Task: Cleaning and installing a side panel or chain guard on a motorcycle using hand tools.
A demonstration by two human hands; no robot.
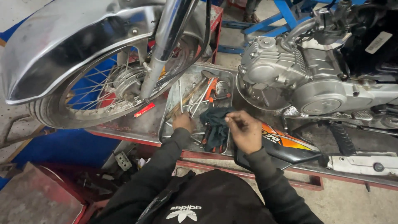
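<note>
Two hands (215, 126) over one tool tray (174, 93).

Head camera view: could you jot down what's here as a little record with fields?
Setting: motorcycle on a red lift bench
Left hand: in the metal tool tray, fingers among the long tools; grip unclear
Right hand: fingertips pinched together beside a dark cloth; whether they hold something small cannot be told
Tray contents: rods, orange-handled tool, cloth draped over the near end
Left of tray: front wheel with chrome fender
Right of tray: engine
Near right hand: black side panel with orange stripes
</note>
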